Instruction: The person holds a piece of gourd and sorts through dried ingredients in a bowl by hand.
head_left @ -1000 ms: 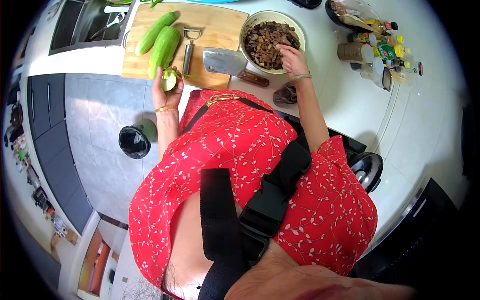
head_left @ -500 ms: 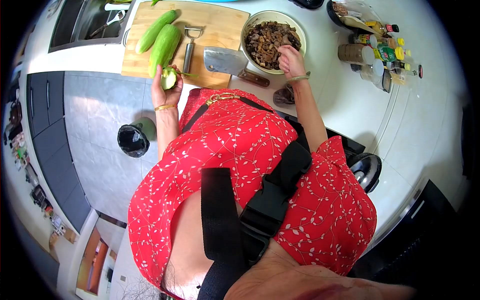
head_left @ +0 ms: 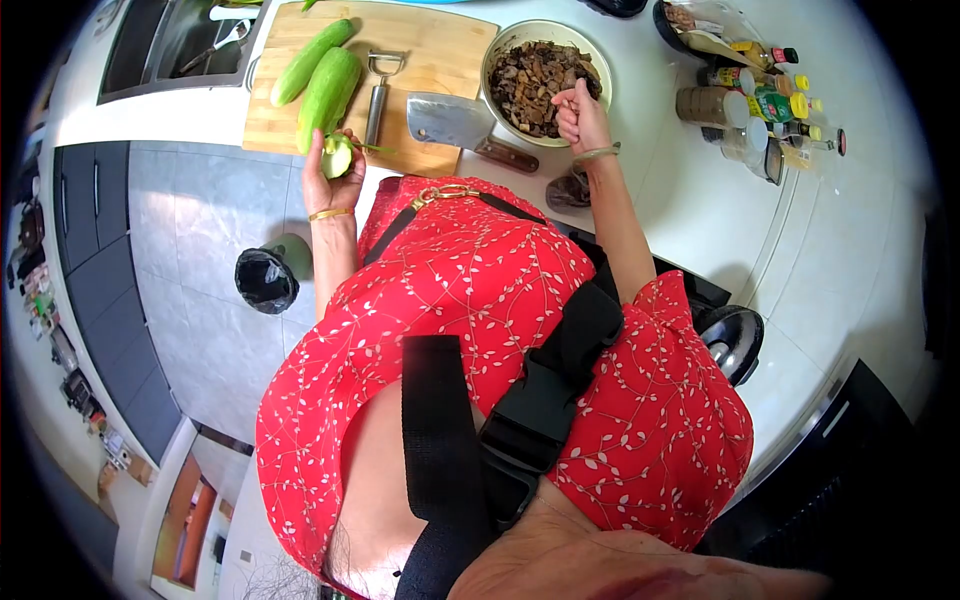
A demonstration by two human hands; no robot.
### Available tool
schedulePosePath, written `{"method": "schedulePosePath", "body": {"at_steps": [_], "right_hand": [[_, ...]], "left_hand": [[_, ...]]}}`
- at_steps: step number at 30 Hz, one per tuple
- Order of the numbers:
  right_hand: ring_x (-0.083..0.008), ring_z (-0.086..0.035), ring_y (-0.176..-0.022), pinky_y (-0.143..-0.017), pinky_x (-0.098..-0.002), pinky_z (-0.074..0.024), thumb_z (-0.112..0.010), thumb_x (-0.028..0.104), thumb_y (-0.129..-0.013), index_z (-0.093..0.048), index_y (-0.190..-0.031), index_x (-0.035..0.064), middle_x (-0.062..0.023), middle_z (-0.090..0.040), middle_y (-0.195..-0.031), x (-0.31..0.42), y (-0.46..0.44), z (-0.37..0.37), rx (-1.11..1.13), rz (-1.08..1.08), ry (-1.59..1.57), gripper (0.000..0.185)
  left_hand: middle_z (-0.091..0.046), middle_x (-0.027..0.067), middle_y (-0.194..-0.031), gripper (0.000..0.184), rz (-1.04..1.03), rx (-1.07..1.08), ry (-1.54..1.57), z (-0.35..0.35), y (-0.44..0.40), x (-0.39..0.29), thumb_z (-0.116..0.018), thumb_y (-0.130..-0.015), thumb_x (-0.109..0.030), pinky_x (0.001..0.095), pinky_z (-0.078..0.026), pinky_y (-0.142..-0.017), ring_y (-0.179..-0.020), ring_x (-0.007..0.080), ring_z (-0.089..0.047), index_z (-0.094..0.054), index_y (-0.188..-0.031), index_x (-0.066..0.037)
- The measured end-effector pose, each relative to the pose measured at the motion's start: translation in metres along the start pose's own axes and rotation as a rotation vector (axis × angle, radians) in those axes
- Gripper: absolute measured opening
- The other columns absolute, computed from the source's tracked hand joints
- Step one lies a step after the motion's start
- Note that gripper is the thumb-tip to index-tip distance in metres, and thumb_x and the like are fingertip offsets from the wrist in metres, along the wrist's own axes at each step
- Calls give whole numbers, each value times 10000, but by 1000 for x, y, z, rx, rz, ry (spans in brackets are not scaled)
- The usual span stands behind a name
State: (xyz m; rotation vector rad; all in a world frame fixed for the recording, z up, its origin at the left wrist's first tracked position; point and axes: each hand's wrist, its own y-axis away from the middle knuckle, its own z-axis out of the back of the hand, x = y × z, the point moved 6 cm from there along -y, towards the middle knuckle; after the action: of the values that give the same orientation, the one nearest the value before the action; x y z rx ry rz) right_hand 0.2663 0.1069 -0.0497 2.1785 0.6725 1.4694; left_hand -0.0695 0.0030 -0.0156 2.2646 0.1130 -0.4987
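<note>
My left hand (head_left: 334, 172) is closed around cut green gourd ends (head_left: 337, 158), their pale flesh facing up, just off the cutting board's near edge. Two long green gourds (head_left: 330, 92), (head_left: 311, 62) lie on the wooden cutting board (head_left: 440, 50) above that hand. Over the near right rim of a bowl (head_left: 493, 100) of chopped brown pieces (head_left: 540, 85), my right hand (head_left: 583, 118) has its fingers drawn together in a pinch. Whatever those fingers hold, if anything, is too small to name. Between the hands lie a peeler (head_left: 377, 105) and a cleaver (head_left: 450, 120).
Several sauce bottles and jars (head_left: 745, 105) stand on the counter at right. A dark bag (head_left: 568, 193) lies below the bowl. At left are a sink (head_left: 195, 45) and, on the floor, a bin lined in black (head_left: 268, 280).
My right hand's fingers have shifted slightly, the fingertips now a little higher over the bowl. My left hand stays where it was with the gourd ends.
</note>
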Motion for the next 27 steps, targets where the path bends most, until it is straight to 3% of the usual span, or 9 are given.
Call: {"method": "schedulePosePath", "body": {"at_steps": [7, 15, 22, 25, 27], "right_hand": [[-26, -241, -345, -313, -183, -173, -413, 329, -894, -514, -739, 26, 48, -316, -466, -1, -3, 2, 6, -26, 14, 355], [-17, -320, -412, -360, -162, -234, -434, 173, -875, -548, -862, 7, -6, -505, -633, 14, -13, -9, 139, 130, 291, 202], [-17, -342, -442, -401, -151, -259, -440, 135, -860, -567, -1025, 9, 3, -518, -649, 25, -31, -18, 171, 182, 419, 243], [-38, -407, -459, -427, -178, -328, -459, 152, -854, -574, -1047, 31, -12, -548, -669, 26, -48, -9, 131, 179, 610, 255], [-114, -513, -556, -524, -245, -409, -457, 176, -848, -585, -1032, 47, -62, -594, -750, 37, -54, -11, 54, 273, 818, 259]], "left_hand": [[-580, 151, -836, 304, 7, -8, 15, 0, 1, 1, -608, -785, -244, 287, -498, -641, -766, 232, -570, -540, -894, 32], [-581, 153, -834, 306, 3, -12, -10, 0, 2, 1, -608, -785, -249, 283, -499, -638, -755, 224, -573, -546, -876, 36], [-583, 152, -837, 307, -6, -10, 14, 1, 2, 1, -605, -786, -251, 282, -502, -638, -751, 218, -573, -545, -876, 36], [-582, 153, -839, 308, -12, -18, 18, 3, 1, 1, -601, -789, -252, 282, -503, -637, -751, 218, -573, -543, -879, 37], [-582, 154, -841, 308, -20, -25, 13, 4, 0, 1, -597, -792, -253, 281, -503, -635, -751, 219, -573, -542, -880, 38]]}}
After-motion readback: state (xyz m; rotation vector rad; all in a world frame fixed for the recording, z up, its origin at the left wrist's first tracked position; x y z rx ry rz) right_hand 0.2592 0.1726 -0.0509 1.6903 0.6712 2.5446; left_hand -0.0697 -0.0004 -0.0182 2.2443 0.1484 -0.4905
